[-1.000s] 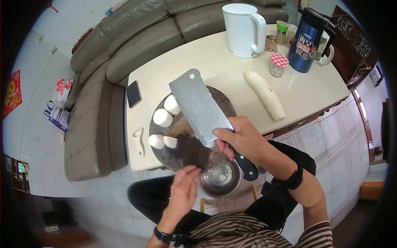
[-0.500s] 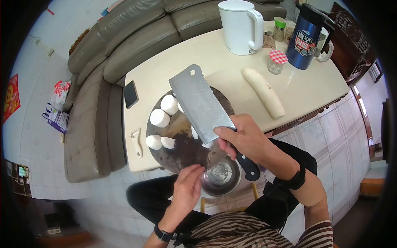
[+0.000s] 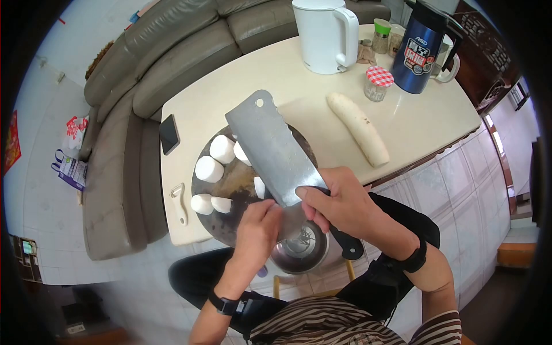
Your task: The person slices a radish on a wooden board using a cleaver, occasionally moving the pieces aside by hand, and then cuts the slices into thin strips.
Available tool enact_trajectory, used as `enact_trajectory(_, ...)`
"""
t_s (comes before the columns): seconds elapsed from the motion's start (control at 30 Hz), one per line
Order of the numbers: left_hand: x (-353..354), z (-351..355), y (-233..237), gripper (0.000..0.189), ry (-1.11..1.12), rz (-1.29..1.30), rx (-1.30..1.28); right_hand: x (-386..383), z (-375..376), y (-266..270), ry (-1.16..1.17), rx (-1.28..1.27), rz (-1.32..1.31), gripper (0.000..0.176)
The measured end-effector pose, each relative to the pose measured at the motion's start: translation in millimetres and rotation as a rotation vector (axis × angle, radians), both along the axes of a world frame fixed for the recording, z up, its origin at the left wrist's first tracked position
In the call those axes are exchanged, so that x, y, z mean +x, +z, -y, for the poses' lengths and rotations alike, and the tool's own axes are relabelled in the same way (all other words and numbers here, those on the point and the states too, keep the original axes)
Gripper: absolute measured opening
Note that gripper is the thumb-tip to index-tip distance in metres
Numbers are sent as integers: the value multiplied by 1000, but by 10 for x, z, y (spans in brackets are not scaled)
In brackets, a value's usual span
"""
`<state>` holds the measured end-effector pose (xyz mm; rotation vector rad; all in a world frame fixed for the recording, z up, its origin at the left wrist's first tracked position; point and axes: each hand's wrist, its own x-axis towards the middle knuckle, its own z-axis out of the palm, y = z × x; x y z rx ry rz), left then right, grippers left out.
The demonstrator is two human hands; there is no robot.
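Observation:
My right hand (image 3: 342,201) grips a cleaver (image 3: 273,144) by its black handle, the thumb pressed on the wide steel blade. The blade hangs tilted over a round dark cutting board (image 3: 241,181) and hides part of it. My left hand (image 3: 259,227) is at the board's near edge, close to the blade's lower end. Its fingers are bent together, and whatever they hold, if anything, is hidden. On the board lie several peeled white radish chunks (image 3: 209,169), partly covered by the blade. A metal bowl (image 3: 302,253) with thin strips inside stands below the board's near edge.
A whole white radish (image 3: 359,129) lies on the cream table (image 3: 276,75) to the right. A peeler (image 3: 178,201) and a phone (image 3: 169,134) are on the left. Toward the back stand a white kettle (image 3: 322,40), a checked-lid jar (image 3: 378,85) and a blue flask (image 3: 417,54).
My left hand has moved up and forward, from the board's near edge to beside the blade. The cleaver stays over the board in my right hand. The view has shifted slightly.

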<state>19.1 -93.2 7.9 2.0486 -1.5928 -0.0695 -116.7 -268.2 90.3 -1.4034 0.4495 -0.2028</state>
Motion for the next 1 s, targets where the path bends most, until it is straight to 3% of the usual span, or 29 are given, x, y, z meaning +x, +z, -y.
enact_trajectory(0.1,60,-241,111,32,-33,68,15,-28,-23,-64,72,-59,-35,24)
enact_trajectory(0.17,115,-437,200,37,-27,102,53,-49,-67,-222,133,-456,78,21)
enact_trajectory(0.2,146,-522,241,39,-51,72,79,-75,-116,-226,144,-451,78,21)
enact_trajectory(0.27,175,-647,228,44,-67,24,101,-122,-225,-196,238,-894,1,17)
enact_trajectory(0.4,70,-767,108,39,47,103,2,-87,-331,-238,309,-1040,77,12)
enact_trajectory(0.47,47,-822,7,37,51,113,-27,-69,-344,-225,426,-1230,5,13)
enact_trajectory(0.77,8,-849,-130,26,19,71,3,41,-392,-207,597,-1301,-12,20)
enact_trajectory(1.0,27,-942,-180,29,9,32,47,85,-427,-235,637,-1285,-66,19)
